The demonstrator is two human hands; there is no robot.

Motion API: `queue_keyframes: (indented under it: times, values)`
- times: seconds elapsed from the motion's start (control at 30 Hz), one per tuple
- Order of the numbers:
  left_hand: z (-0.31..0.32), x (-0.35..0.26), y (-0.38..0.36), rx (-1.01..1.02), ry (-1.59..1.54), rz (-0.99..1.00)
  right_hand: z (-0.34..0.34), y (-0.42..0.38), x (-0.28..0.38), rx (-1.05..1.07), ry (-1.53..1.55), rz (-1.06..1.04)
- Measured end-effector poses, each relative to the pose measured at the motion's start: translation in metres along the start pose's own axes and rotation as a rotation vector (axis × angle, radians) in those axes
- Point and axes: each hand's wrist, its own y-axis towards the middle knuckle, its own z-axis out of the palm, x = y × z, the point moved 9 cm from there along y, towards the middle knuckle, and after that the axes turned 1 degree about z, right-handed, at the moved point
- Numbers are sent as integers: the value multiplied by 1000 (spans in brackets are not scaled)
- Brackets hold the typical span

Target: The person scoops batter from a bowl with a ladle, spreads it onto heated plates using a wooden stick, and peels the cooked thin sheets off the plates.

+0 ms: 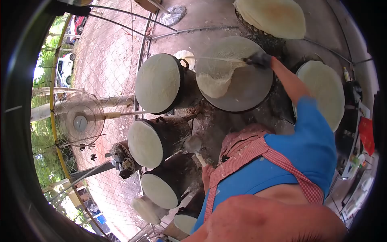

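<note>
My right hand (260,60), in a black glove, is closed around a long, thin, pale stick (219,59) held over a large round grey griddle (246,94). A thin pale sheet of dough or batter (213,85) covers part of the griddle's left side, its edge uneven. Bare and closed, my left hand (207,175) grips the pale handle of a ladle (193,143); the round grey bowl points toward the stoves. Some fingers of this hand are hidden by the apron (234,165).
Several dark drums (189,88) with pale round tops (157,82) stand close by. Stacked flatbreads (272,18) and another pale round (322,92) lie nearby. A fan (80,121) stands before wire mesh. Red cloth (366,135) and bottles are at the right.
</note>
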Motion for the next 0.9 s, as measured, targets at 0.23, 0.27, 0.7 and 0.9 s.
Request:
queue_keyframes:
  times: [0.23, 0.27, 0.7, 0.9]
  values:
    - [-53, -1, -1, -175, 118, -45, 36, -48, -35, 278, 2, -182]
    - [-53, 12, 11, 155, 1, -196, 31, -61, -38, 282, 56, -185]
    - [-72, -39, -3, 93, 75, -204, -15, -191, 17, 543, -88, 899]
    - [-58, -77, 6, 190, 161, -377, 88, -357, 162, -349, 130, 1359]
